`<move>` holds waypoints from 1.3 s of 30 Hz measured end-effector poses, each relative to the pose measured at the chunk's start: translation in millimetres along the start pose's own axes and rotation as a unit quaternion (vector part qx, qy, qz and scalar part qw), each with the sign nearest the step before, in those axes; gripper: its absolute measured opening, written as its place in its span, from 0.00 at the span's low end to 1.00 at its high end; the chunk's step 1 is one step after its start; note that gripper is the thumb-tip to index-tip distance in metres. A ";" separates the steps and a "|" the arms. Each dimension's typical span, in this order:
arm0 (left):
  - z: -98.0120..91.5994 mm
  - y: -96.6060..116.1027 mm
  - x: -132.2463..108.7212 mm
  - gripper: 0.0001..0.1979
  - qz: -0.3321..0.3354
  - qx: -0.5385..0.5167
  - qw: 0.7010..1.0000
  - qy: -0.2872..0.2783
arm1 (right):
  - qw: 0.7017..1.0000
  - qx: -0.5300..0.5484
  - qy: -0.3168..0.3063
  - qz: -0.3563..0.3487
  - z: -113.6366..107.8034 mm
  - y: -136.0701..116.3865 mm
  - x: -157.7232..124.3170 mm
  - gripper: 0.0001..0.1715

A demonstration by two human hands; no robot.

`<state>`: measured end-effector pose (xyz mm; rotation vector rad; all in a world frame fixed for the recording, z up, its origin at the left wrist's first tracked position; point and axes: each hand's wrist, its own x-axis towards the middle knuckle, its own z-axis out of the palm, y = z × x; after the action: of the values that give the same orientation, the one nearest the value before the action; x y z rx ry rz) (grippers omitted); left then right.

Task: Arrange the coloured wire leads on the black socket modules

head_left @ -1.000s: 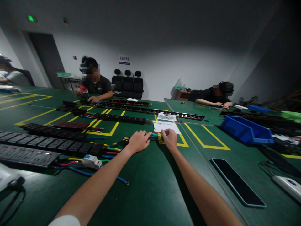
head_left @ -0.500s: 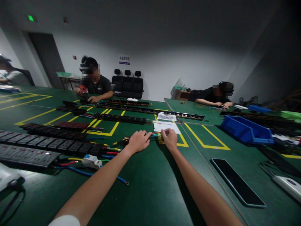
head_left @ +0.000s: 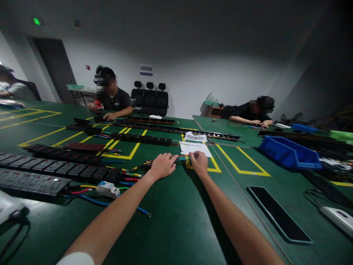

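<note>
Pinching coloured wires (head_left: 182, 158) mid-table, the right hand (head_left: 199, 161) is clamped on them; the left hand (head_left: 163, 166) covers their left portion, grip indeterminable. Beyond: two white sheets (head_left: 202, 148), print illegible. One far wall sign (head_left: 146, 69) reads 成品存放区.

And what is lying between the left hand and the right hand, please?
In the head view, a short stretch of coloured wires spans the gap between the left hand and the right hand.
</note>
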<state>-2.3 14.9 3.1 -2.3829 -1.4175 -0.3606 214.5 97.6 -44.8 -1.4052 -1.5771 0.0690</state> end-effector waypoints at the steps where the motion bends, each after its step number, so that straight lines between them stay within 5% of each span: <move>1: 0.2 -0.1 0.0 0.23 0.001 0.000 1.000 0.001 | 1.000 0.001 0.000 0.000 0.1 0.2 0.0 0.25; 39: 3.6 -0.4 -0.1 0.23 0.000 0.017 1.000 0.007 | 1.000 -0.003 -0.003 0.004 -0.1 -2.0 0.1 0.27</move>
<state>-2.6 16.5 -0.2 -2.3493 -1.4057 -0.3485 213.1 96.9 -43.5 -1.4162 -1.5790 0.0737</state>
